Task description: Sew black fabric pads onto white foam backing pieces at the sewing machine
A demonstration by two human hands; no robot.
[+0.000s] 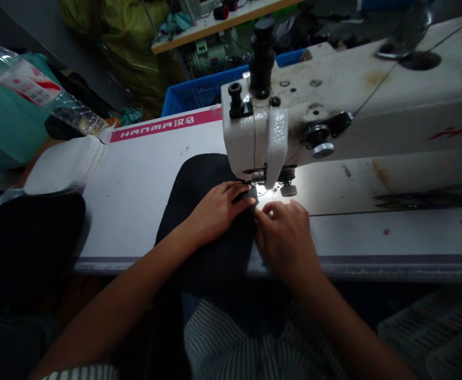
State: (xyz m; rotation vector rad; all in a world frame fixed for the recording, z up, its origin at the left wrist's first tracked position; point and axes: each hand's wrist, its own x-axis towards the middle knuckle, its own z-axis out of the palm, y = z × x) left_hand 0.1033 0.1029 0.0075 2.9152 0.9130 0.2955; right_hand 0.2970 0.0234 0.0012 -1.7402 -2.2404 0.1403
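A white sewing machine (333, 121) stands on a white table (135, 179). A piece of dark fabric (199, 179) lies across the table and hangs over the front edge into my lap. My left hand (218, 208) lies flat on the fabric, fingers stretched toward the lit presser foot (260, 184). My right hand (284, 232) rests on the fabric's right edge just in front of the needle, fingers curled and pinching the edge.
A pile of dark fabric (28, 237) sits at the table's left end beside a white cloth (64, 163). A plastic bottle (36, 87) lies at far left. A blue crate (199, 92) stands behind the table. White plastic baskets (432, 332) sit at lower right.
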